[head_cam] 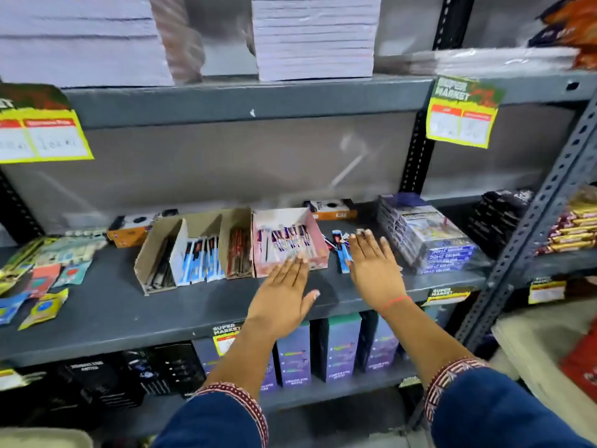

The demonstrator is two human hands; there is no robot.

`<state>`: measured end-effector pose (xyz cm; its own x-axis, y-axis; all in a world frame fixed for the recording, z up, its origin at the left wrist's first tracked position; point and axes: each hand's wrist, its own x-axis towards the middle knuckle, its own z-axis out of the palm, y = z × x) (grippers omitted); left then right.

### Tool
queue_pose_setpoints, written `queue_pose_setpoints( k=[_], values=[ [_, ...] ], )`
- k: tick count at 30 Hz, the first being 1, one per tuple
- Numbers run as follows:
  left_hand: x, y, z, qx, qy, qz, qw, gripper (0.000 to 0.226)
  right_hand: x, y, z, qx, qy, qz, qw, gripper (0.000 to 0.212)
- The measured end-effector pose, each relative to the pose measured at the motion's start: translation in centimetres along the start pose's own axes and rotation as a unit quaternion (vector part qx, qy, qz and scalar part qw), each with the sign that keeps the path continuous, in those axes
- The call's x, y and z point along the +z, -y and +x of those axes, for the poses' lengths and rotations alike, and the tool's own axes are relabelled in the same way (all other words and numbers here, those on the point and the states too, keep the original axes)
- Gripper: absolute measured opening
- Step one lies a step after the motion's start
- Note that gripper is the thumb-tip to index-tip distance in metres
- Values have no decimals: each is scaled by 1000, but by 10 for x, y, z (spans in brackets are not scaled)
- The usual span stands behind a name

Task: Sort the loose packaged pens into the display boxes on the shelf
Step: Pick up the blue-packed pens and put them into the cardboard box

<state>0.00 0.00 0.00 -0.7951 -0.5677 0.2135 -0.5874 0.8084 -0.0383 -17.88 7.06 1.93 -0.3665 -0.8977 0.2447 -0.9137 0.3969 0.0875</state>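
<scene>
Grey shelf point(106, 305): two display boxes point(197, 247), loose pens point(343, 250) beside; left hand point(284, 292), right hand point(374, 270), each grip spread, empty.

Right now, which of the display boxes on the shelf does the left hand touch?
The pink display box, the rightmost one. The left hand lies flat with its fingertips on the box's front edge; the brown cardboard box stands untouched further left.

Paper stacks point(315, 37) above, 2 yellow price tags point(460, 114) (blurred print), purple boxes point(342, 345) below
</scene>
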Motion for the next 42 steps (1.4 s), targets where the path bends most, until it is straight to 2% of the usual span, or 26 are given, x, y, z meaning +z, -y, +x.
queue_pose_setpoints(
  k=[5, 8, 12, 23, 26, 32, 36, 39, 42],
  values=[
    [24, -3, 17, 12, 73, -3, 997, 60, 10, -4, 33, 11, 86, 71, 994, 31],
    [33, 1, 26, 12, 94, 4, 996, 59, 22, -4, 49, 44, 134, 143, 980, 33],
    [49, 7, 30, -18, 153, -18, 988, 61, 36, -2, 72, 92, 132, 181, 970, 35],
    [60, 12, 31, -10, 103, -33, 994, 61, 54, -16, 105, 235, 154, 340, 897, 41],
    [62, 13, 30, -5, 95, -44, 995, 61, 51, -20, 109, 240, 167, 336, 896, 28],
    [64, 14, 31, -6, 98, -60, 993, 61, 42, -24, 111, 288, 110, 366, 878, 25],
    [66, 16, 31, 7, 90, -61, 994, 61, 33, -23, 112, 296, 102, 362, 878, 23],
    [66, 23, 32, 12, 83, -80, 993, 60, 27, -24, 110, 315, 72, 426, 845, 22],
    [67, 38, 29, 20, 66, -83, 994, 56, 15, -17, 104, 291, 66, 521, 799, 14]
  ],
)
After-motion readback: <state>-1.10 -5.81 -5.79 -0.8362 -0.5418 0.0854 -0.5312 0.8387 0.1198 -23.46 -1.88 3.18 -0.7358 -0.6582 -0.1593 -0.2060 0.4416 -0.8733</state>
